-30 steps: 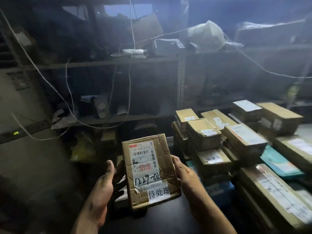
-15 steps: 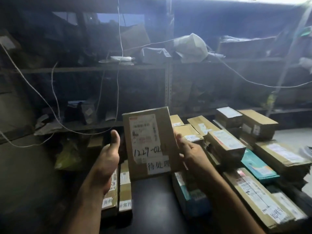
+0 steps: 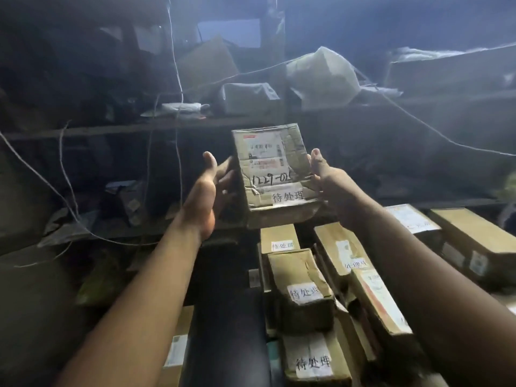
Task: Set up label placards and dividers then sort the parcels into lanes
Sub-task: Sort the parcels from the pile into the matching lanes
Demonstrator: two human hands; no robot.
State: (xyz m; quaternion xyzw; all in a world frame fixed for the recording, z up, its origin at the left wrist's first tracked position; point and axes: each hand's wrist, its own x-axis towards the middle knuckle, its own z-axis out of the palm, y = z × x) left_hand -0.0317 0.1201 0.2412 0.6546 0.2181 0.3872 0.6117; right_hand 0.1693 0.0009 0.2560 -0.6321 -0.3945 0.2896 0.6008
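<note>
I hold a worn cardboard parcel (image 3: 272, 166) out at arm's length, upright and tilted back, above the far end of a row of parcels. It carries a shipping label, the handwritten number 1229-02 and a white sticker with three characters. My right hand (image 3: 331, 181) grips its right edge, thumb on the front, fingers hidden behind. My left hand (image 3: 213, 185) is at the parcel's left side, thumb raised, with fairly straight fingers touching the edge.
Below the held parcel lie stacked cardboard parcels (image 3: 301, 280) with the same white stickers, and more boxes (image 3: 472, 238) to the right. A dark tabletop strip (image 3: 229, 339) runs between parcel rows. Metal shelving (image 3: 139, 129) with bags, boxes and hanging white cables (image 3: 178, 79) stands behind.
Both arms have stretched forward, carrying the parcel from near my body out over the far end of the row. My left hand, apart from it half a second ago, now touches its left side.
</note>
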